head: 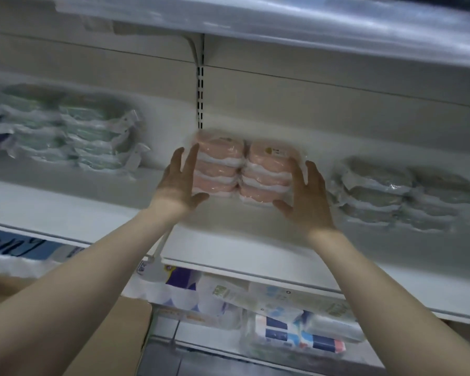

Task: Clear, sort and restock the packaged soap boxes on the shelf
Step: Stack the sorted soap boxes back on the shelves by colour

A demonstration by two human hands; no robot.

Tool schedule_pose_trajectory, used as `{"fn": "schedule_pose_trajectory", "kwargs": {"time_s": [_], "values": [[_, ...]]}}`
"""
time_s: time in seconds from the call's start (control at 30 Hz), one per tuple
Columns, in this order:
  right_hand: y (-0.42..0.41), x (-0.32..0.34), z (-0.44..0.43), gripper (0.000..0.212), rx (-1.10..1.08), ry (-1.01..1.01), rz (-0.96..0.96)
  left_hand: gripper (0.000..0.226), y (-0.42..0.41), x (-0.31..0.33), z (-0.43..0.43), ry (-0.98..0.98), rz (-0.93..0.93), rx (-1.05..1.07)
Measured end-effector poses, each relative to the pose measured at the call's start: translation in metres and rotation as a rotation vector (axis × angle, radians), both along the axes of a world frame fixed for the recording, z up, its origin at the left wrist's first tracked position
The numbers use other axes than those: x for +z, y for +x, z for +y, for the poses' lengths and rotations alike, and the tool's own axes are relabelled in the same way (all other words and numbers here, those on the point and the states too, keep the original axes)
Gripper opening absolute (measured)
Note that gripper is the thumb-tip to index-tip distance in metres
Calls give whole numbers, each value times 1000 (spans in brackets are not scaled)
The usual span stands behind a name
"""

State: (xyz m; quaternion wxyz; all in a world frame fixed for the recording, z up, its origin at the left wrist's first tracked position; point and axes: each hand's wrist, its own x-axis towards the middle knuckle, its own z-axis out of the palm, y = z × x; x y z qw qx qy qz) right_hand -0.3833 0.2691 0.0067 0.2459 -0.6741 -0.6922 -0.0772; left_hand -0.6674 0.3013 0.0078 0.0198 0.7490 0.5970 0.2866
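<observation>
Hands open, fingers straight and spread: left hand (179, 183) and right hand (307, 196) flank the pink soap packs (242, 169), two stacks side by side near the back edge of the shelf (65, 202). Fingertips seem to touch the wrap, but blur obscures it. The yellow label (269, 151) is unreadable.

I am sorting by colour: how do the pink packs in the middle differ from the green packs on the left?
The pink packs are salmon; the green packs are pale mint. The pink packs sit between the left hand and right hand; nobody touches the green packs. The pink packs form two columns; the green packs spread wider. Both are film-wrapped, stacked on one shelf.
</observation>
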Motion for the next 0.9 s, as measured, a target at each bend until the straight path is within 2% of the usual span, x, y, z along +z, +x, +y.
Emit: {"fn": "schedule_pose_trajectory", "kwargs": {"time_s": [0.27, 0.5, 0.63, 0.73, 0.83, 0.9], "values": [[-13, -22, 34, 118, 129, 59, 268, 118, 15, -12, 34, -83, -148, -12], [-19, -20, 44, 114, 118, 100, 255, 117, 14, -20, 37, -16, -220, -47], [-18, -16, 48, 119, 66, 44, 174, 116, 10, -18, 38, -24, -151, -43], [-18, -15, 43, 113, -87, 35, 38, 112, 11, -17, 31, 9, -60, 71], [-16, -12, 33, 106, -206, 162, -164, 113, 12, -16, 22, 103, 187, 192], [-17, -8, 27, 101, -165, 265, -301, 114, 12, -14, 23, 233, 353, 140]]}}
